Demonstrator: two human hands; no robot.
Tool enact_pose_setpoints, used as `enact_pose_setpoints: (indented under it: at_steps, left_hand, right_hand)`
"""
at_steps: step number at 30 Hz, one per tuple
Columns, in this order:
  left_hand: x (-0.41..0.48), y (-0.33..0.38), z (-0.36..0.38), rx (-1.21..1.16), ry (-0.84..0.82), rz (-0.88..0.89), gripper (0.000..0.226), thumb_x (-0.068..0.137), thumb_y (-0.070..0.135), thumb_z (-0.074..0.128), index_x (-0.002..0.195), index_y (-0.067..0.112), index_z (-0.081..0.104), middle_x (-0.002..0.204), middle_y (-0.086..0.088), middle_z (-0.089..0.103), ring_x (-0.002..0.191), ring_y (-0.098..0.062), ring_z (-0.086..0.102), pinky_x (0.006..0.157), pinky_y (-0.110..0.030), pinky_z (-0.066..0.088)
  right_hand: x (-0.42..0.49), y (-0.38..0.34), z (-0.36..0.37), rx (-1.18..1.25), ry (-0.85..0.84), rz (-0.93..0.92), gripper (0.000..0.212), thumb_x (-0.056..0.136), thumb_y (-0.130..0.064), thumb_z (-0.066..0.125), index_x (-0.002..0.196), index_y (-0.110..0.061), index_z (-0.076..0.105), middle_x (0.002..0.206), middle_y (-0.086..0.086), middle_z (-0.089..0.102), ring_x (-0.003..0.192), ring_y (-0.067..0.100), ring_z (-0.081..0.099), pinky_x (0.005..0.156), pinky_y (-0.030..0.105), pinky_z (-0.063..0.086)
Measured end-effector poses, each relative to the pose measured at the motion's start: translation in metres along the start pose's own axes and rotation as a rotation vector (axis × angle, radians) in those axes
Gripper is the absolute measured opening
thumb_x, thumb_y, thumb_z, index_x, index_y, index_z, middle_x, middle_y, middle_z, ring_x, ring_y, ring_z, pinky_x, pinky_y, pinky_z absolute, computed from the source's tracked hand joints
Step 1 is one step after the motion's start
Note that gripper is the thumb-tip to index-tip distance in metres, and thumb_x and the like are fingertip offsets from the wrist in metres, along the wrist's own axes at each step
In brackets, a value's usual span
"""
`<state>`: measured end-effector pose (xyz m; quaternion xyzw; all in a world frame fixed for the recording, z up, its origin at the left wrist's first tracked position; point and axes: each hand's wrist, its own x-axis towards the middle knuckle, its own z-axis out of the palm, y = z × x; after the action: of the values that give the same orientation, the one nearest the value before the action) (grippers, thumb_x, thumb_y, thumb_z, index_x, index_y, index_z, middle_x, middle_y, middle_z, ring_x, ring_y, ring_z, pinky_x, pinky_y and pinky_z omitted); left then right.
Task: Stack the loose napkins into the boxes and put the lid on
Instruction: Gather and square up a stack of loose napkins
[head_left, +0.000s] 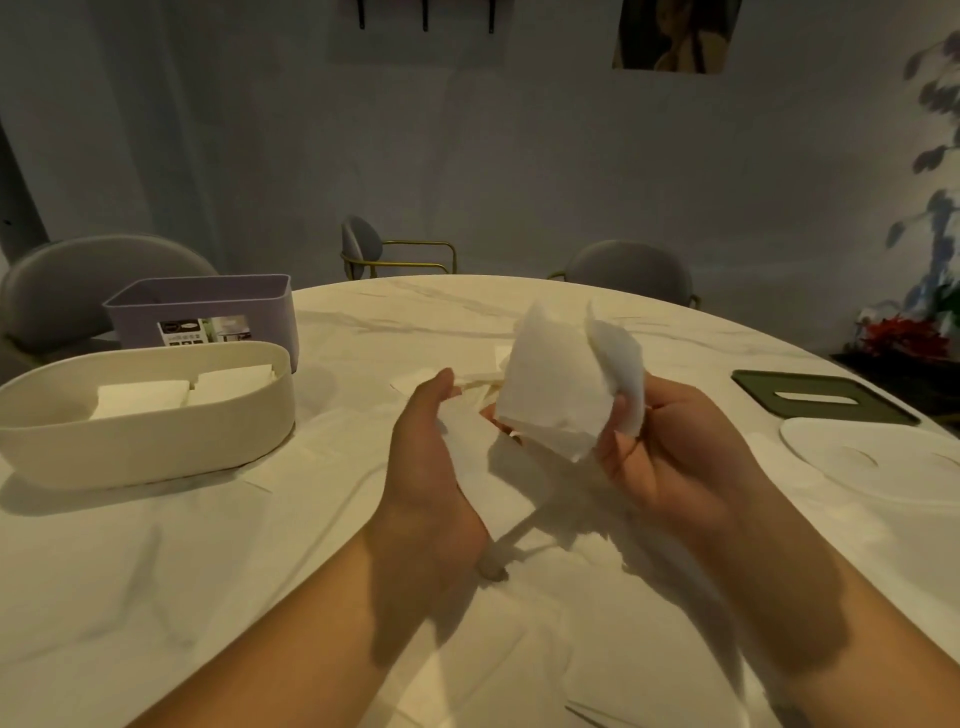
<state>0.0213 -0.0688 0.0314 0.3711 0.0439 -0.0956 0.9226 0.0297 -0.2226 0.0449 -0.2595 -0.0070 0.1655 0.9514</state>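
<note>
**Location.** The held napkin (550, 384) was raised above the middle of the bench (208, 571), between the two bare hands and clear of the surface. A second sheet, the flat napkin (478, 483), lay on the bench below it and was hard to separate from the pale marbled top.

**Grip state.** The right grip (670, 452) had thumb and fingers curled and pinched the held napkin at its lower right edge. The left grip (431, 467) stood edge-on with fingers nearly straight, palm turned toward the sheet, and held nothing. Whether its fingertips touched the sheet could not be told.

**Orientation.** The held napkin stood roughly upright and partly unfolded, as one broad panel facing the camera with a smaller flap behind on the right. Its long axis ran top to bottom, and one corner pointed down toward the bench.

**Handling.** The material looked like thin, very light, limp paper that should crease, tear and catch air readily. It is best held by two opposite edges or corners with light pinches, then folded flat before loading.

**Destination.** The cream oval box (145, 447), at the left, already held two folded stacks (140, 397) side by side. A lavender box (202, 312) stood just behind it. The white lid (872, 457) and a dark green slotted lid (821, 397) lay well apart at the right, neither yet fitted.
</note>
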Motion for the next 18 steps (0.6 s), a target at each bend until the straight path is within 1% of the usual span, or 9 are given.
enact_pose_setpoints:
  at_steps: [1,4,5,8,11,12,15,16,18]
  left_hand:
    - [0.001,0.001,-0.002,0.01,0.026,-0.005,0.044,0.091,0.045,0.048,0.116,0.013,0.065,0.095,-0.013,0.072,0.078,-0.028,0.068,0.078,-0.038,0.052]
    - [0.003,0.003,-0.005,0.042,-0.002,-0.025,0.058,0.092,0.052,0.044,0.058,0.016,0.074,0.058,-0.004,0.069,0.047,-0.02,0.066,0.063,-0.03,0.046]
    - [0.001,0.004,-0.002,0.047,-0.041,-0.052,0.059,0.09,0.057,0.042,0.062,0.016,0.075,0.057,-0.004,0.069,0.048,-0.021,0.066,0.062,-0.031,0.046]
    - [0.0,0.001,-0.001,0.063,-0.092,-0.085,0.052,0.084,0.065,0.041,0.092,0.02,0.066,0.065,-0.007,0.071,0.06,-0.025,0.068,0.054,-0.029,0.053]
    - [0.0,-0.005,-0.004,0.105,-0.08,-0.108,0.049,0.078,0.044,0.059,0.115,0.013,0.064,0.103,-0.017,0.071,0.094,-0.037,0.068,0.078,-0.042,0.057]
    - [0.0,-0.006,-0.005,0.146,-0.065,-0.117,0.045,0.079,0.034,0.059,0.117,0.009,0.063,0.104,-0.018,0.071,0.097,-0.036,0.068,0.081,-0.042,0.056]
    - [0.007,-0.008,-0.015,0.183,-0.079,-0.086,0.015,0.091,0.014,0.048,0.087,0.006,0.06,0.059,-0.004,0.068,0.052,-0.013,0.067,0.05,-0.021,0.055]
    - [0.007,-0.008,-0.014,0.154,-0.056,-0.098,0.015,0.091,0.013,0.047,0.088,0.006,0.059,0.056,-0.004,0.066,0.047,-0.014,0.064,0.048,-0.022,0.054]
    - [0.004,-0.007,-0.011,0.077,-0.052,-0.155,0.032,0.085,0.016,0.045,0.11,0.003,0.061,0.08,-0.014,0.068,0.06,-0.027,0.063,0.064,-0.035,0.054]
  right_hand:
    - [0.0,-0.001,-0.001,0.024,-0.077,0.044,0.086,0.056,0.004,0.085,0.134,-0.012,0.052,0.123,0.02,0.061,0.097,0.034,0.068,0.068,0.033,0.059]
    - [-0.002,0.003,0.001,-0.071,-0.147,0.132,0.051,0.076,-0.003,0.073,0.125,-0.005,0.059,0.11,0.018,0.066,0.093,0.027,0.069,0.086,0.029,0.046]
    - [-0.003,0.005,0.002,-0.171,-0.109,0.123,0.04,0.078,-0.002,0.069,0.117,-0.004,0.064,0.102,0.016,0.068,0.086,0.024,0.069,0.083,0.029,0.049]
    - [-0.007,0.013,0.007,-0.693,0.139,-0.073,0.016,0.089,-0.005,0.056,0.1,-0.01,0.067,0.082,0.007,0.07,0.068,0.015,0.065,0.054,0.022,0.055]
    - [-0.005,0.017,0.005,-1.093,0.224,-0.279,0.013,0.091,-0.015,0.06,0.089,-0.022,0.07,0.081,-0.008,0.071,0.076,0.008,0.066,0.062,0.016,0.053]
    - [-0.004,0.017,0.005,-1.179,0.214,-0.332,0.012,0.091,-0.018,0.061,0.088,-0.026,0.069,0.08,-0.013,0.069,0.076,0.003,0.065,0.061,0.012,0.051]
    - [-0.005,0.015,0.003,-1.347,0.083,-0.346,0.015,0.087,-0.024,0.065,0.097,-0.036,0.064,0.091,-0.022,0.062,0.083,0.0,0.062,0.058,0.008,0.05]
    - [-0.005,0.015,0.004,-1.454,0.062,-0.339,0.024,0.085,-0.025,0.067,0.103,-0.039,0.06,0.098,-0.027,0.056,0.085,0.004,0.061,0.056,0.007,0.049]
    - [-0.005,0.016,0.0,-1.661,0.057,-0.35,0.037,0.085,-0.023,0.068,0.11,-0.045,0.052,0.108,-0.03,0.047,0.089,0.002,0.055,0.054,0.004,0.046]
